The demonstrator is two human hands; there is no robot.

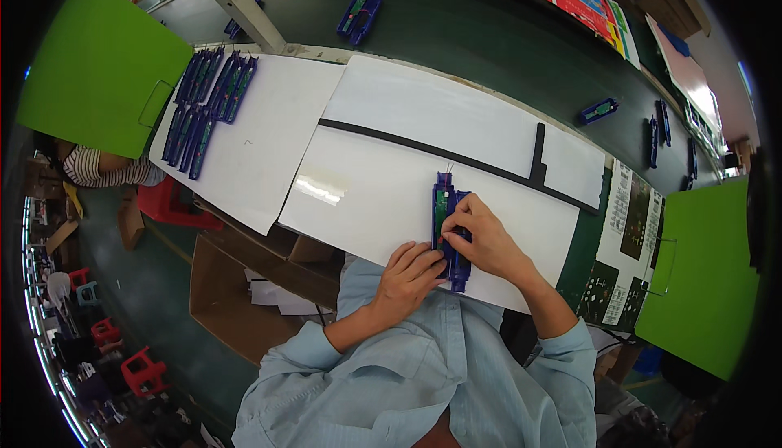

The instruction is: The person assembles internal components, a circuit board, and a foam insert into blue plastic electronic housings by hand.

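Note:
Right in front of me on the white work surface lies a long blue plastic housing, with a narrow green circuit board inside and thin wires sticking out at its far end. A second blue shell lies close along its right side. My left hand holds the near end of the housing, fingers bent over its left edge. Above the board, my right hand is closed in a pinch at the middle of the housing. Whatever is between those fingertips is too small to make out.
Several blue housings with boards lie in rows at the left. Black strips cross the white surface. Beyond runs a dark green belt carrying more housings. Green panels stand at both sides; a cardboard box sits below left.

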